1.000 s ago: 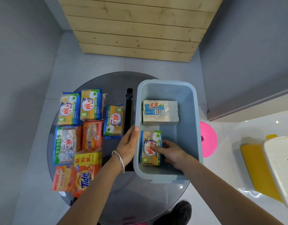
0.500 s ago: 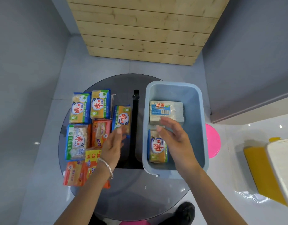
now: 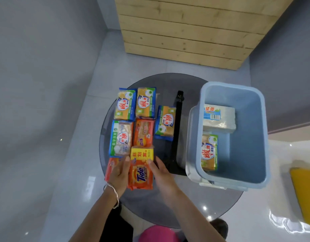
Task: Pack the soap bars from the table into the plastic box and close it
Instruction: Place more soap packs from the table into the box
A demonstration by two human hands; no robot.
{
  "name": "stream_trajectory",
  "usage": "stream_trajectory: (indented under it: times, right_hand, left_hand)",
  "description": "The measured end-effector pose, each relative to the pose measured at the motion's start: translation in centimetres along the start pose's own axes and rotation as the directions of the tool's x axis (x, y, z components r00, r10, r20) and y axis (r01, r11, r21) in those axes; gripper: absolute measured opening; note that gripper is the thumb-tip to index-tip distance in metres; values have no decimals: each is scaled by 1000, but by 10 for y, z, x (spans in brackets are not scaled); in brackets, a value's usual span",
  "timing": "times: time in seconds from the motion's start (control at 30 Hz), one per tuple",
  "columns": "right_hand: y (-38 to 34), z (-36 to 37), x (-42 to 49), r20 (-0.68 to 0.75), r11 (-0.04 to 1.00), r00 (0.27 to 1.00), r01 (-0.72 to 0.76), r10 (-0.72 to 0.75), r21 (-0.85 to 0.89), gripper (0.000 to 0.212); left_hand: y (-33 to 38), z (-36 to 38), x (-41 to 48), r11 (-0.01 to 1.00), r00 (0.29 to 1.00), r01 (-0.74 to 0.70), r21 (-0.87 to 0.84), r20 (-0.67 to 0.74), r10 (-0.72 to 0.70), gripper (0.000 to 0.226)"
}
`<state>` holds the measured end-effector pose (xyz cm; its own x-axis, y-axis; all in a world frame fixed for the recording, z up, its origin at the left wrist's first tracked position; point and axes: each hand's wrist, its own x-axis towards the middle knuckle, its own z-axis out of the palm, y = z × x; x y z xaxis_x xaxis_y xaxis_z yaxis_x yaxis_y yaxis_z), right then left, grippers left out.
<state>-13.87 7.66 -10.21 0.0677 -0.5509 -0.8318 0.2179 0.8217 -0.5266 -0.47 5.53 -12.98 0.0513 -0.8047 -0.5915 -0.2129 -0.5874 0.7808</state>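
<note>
Both hands sit at the near edge of the round dark glass table point(image 3: 168, 203), flanking the orange-and-yellow plastic-wrapped Tide soap pack point(image 3: 141, 169); its long axis runs straight away from the person, between the two palms; the left hand point(image 3: 119, 173) lies along its left edge, fingers together and flat, partly covering a red-orange pack beneath; the right hand point(image 3: 160, 173) presses its right edge, thumb tip on the yellow band; neither has lifted it yet, I judge. The pale blue plastic box point(image 3: 246, 154) stands well to the right, nearer the right hand, holding two bars. "Tide" reads clearly; the yellow band and neighbouring packs carry Chinese characters.
</note>
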Motion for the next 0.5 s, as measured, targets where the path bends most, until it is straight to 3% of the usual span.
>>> stream_trajectory:
  times: [0.1,0.2,0.33,0.5]
  right_hand:
    - [6,11,5,-13,999,999,32,-32,-14,52]
    - [6,16,2,-2,996,998,69,-69,50,47]
    - [-11,5,-13,10,971,983,177,-181,158,39]
    - [-59,-33,-41,13,941,948,312,-317,132,62]
  left_hand:
    - [-6,8,-7,1000,1000,23,-17,11,-23,38]
    - [1,16,-16,999,999,-51,5,-12,51,33]
    - [35,18,-19,987,986,-143,73,103,135,23]
    - [102,30,-11,962,946,-270,-32,179,271,33]
